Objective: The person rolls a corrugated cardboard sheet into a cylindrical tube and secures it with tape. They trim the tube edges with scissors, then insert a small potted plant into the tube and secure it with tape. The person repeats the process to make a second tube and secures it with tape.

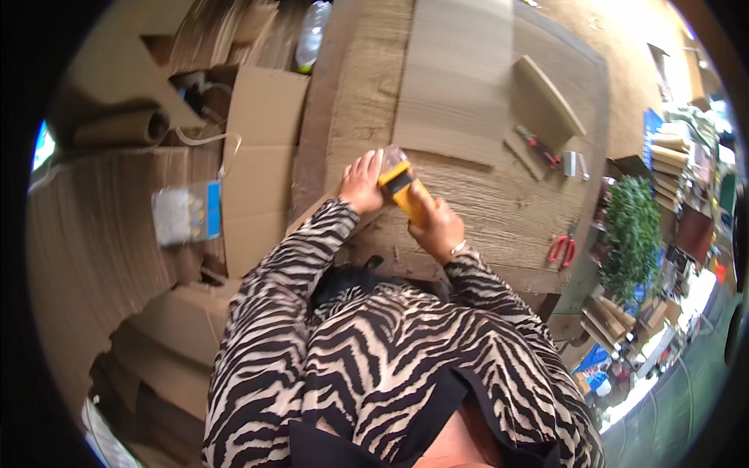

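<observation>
My right hand (438,228) is closed around a yellow handheld device (403,189) with a dark panel on its face and a clear end pointing away from me. Beside that clear end is my left hand (361,186), its fingers stretched out and its thumb side partly hidden; whether it touches the device I cannot tell. Both hands are over the near left part of a worn wooden table (437,222). Just beyond them, a corrugated cardboard sheet (455,82) lies on the tabletop.
Toward the table's right lie red-handled scissors (562,248), a red-and-dark hand tool (538,148), a small metallic cylinder (572,164) and a cardboard strip (550,95). Stacked cardboard (101,226) fills the left, with a plastic bottle (312,39) behind. A leafy plant (632,234) stands off the right edge.
</observation>
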A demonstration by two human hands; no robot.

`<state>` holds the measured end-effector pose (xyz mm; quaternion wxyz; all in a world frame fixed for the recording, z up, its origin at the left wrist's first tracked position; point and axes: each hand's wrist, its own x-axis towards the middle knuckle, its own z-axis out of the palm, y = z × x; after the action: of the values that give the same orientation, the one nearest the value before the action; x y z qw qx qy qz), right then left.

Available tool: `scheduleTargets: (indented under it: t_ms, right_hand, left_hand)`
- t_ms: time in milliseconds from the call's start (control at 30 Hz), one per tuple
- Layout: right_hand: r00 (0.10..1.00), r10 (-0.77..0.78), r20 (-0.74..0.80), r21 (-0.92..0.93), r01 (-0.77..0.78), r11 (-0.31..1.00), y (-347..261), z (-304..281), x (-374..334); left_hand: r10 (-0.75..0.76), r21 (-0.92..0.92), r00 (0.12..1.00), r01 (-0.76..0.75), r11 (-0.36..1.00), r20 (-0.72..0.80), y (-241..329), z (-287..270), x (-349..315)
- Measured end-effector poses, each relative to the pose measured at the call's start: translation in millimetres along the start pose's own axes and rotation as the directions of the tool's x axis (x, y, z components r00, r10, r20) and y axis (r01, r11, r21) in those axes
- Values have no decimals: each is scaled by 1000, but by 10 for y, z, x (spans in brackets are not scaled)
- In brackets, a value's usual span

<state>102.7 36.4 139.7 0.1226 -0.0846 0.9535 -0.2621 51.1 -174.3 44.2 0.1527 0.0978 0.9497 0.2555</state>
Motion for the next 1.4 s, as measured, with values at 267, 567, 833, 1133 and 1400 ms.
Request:
scheduleTargets:
  t_ms: [267, 567, 833, 1133, 1400]
  right_hand:
    - [979, -5, 202, -44, 14, 999, -351, -666, -30]
    - [884, 213, 416, -213, -133, 968, 251, -452, -686]
    - [825, 269, 497, -269, -148, 952, -65, 252, 738]
    - [771, 442, 459, -180, -407, 896, 413, -555, -521]
    - [983, 160, -93, 87, -152, 985, 1304, -1187, -1001]
  left_hand:
    - [-287, 29, 937, 287, 958, 200, 45, -122, 135]
    - [-153, -267, 909, 270, 925, 388, -341, -387, 448]
    - [107, -644, 797, 392, 657, 595, -973, -351, 798]
    - [-134, -132, 886, 213, 968, 444, -189, -393, 476]
    - [252, 248, 910, -341, 907, 330, 1297, -74, 184]
